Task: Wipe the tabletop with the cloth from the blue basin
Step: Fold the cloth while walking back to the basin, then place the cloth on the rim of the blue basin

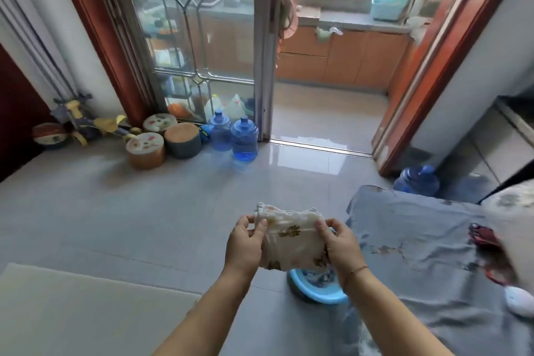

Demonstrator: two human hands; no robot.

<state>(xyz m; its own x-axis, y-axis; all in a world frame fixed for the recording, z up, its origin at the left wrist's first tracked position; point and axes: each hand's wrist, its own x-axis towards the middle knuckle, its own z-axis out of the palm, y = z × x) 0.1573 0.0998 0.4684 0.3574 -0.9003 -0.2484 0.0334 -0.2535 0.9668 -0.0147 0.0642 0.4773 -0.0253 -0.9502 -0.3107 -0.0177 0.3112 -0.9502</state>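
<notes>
I hold a cream cloth (291, 240) with small brown prints in front of me, bunched between both hands. My left hand (245, 243) grips its left side and my right hand (341, 246) grips its right side. Directly below the cloth, on the grey tiled floor, stands the blue basin (303, 287), partly hidden by the cloth and my right forearm. The pale corner of a tabletop (72, 312) fills the lower left of the view.
A surface under a grey-blue printed cover (419, 240) lies to the right, with a white object (520, 300) on it. Round stools (161, 139), blue water jugs (244, 139) and a toy trike stand by the glass door. Another jug (417, 180) sits by the doorway.
</notes>
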